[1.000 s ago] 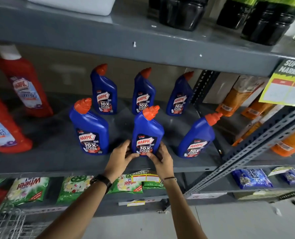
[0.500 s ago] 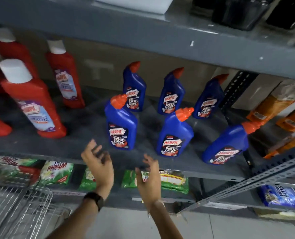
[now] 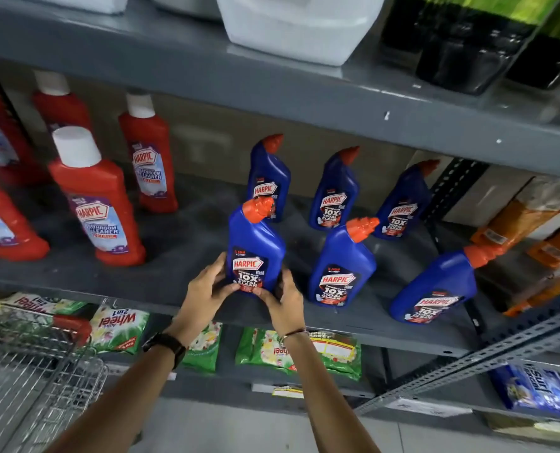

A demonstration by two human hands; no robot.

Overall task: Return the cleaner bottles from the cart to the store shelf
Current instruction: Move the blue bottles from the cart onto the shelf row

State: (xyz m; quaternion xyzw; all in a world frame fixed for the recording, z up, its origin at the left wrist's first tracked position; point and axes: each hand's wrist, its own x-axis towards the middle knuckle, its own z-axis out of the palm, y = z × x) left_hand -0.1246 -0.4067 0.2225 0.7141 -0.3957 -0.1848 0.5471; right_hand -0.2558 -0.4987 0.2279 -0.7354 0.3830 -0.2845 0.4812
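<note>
Two hands frame the base of one blue bottle (image 3: 255, 250) at the centre of the frame: the left hand (image 3: 208, 289) presses its fingers against the bottle's left lower flank, and the right hand (image 3: 285, 297) curls against the right lower corner, so that the bottle is clasped between them while it stands upright near the front edge of the grey shelf (image 3: 187, 246). Holding it low on both sides probably serves to square the label toward the aisle and to line the bottle up with its row. Its label reads "HARPIC", "POWER PLUS", "10X TOTAL CLEAN"; the cap is orange and angled.

To the right, two more blue bottles, a near one (image 3: 342, 266) and a tilted-looking one (image 3: 435, 286), form the front row, and three others (image 3: 334, 191) stand behind, all facing forward with the same label. At left, red bottles (image 3: 98, 197) with white caps read "HARPIC BATHROOM CLEANER". On the shelf below lie green packets (image 3: 118, 328) marked "Wheel 2in1", seen upside down. A wire cart (image 3: 33, 380) occupies the lower left corner; whether any bottles remain in it cannot be told. White and dark containers rest on the shelf above.
</note>
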